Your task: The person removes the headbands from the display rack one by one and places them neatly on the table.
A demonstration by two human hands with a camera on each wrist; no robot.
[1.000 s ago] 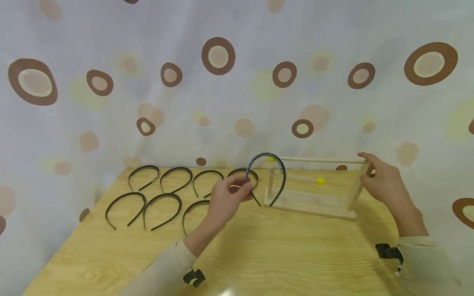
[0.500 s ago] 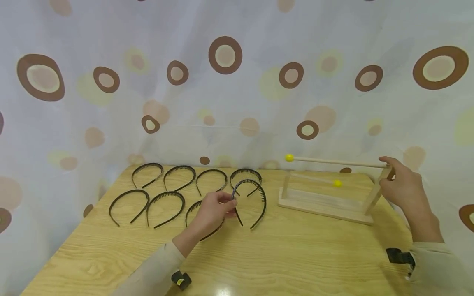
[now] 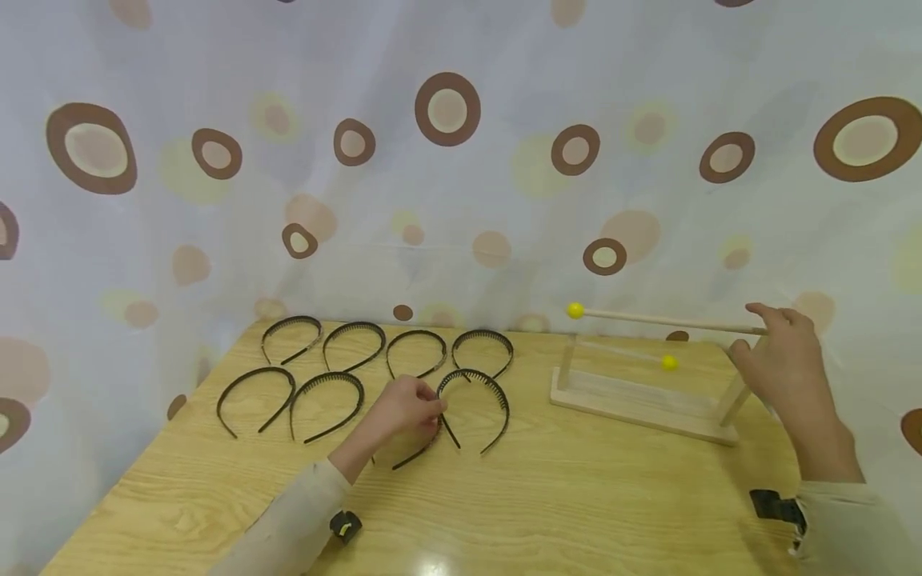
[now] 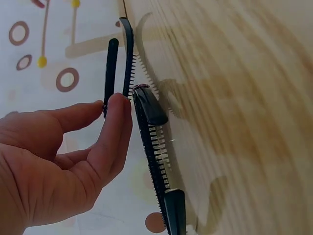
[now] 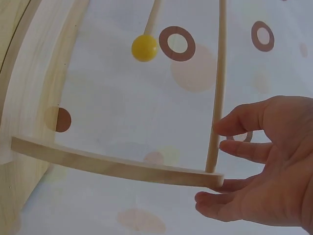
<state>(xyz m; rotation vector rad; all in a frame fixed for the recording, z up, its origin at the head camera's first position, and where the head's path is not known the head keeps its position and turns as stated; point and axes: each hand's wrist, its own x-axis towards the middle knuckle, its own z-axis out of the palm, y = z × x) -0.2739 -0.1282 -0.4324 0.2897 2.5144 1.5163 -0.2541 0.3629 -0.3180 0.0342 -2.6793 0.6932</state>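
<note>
In the head view my left hand [image 3: 405, 410] pinches one leg of a black toothed headband [image 3: 471, 374]. This headband lies at or just above the tabletop, at the right end of the front row. The left wrist view shows thumb and fingers meeting at its dark strip [image 4: 111, 73]. A neighbouring headband [image 3: 416, 458] is partly hidden by the hand. My right hand [image 3: 788, 352] is at the upper right corner of a wooden rack [image 3: 641, 400]. Its fingers are loosely spread about the post end [image 5: 195, 177] and the rod [image 5: 218, 83], near or touching them.
Several black headbands, such as a back-row headband [image 3: 355, 325], lie in two rows on the left of the wooden table [image 3: 547, 504]. Yellow balls cap the rack's rods, including an upper ball [image 3: 575, 310]. A patterned curtain [image 3: 526, 200] hangs behind.
The headband in my left hand has come down and left, from beside the rack's upper rod to the front row. The rack has shifted slightly right, and my right hand's grip looks looser.
</note>
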